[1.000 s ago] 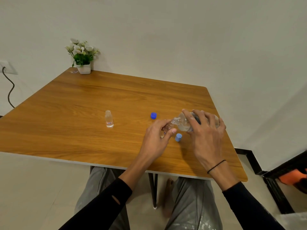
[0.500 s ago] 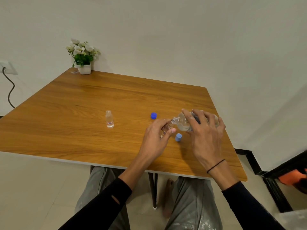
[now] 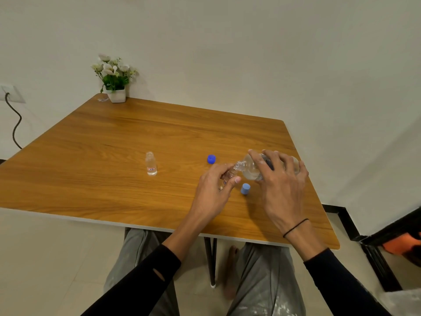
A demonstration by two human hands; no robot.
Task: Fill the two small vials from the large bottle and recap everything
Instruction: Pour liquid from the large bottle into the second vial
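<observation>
Two hands meet over the worktop (image 3: 114, 142): the right grip (image 3: 279, 182) wraps the large bottle (image 3: 250, 169), its long axis tipped nearly flat with the neck pointing left into the vial (image 3: 229, 176) that the left grip (image 3: 214, 190) pinches. Second vial (image 3: 151, 165) stands well left, uncapped.
</observation>
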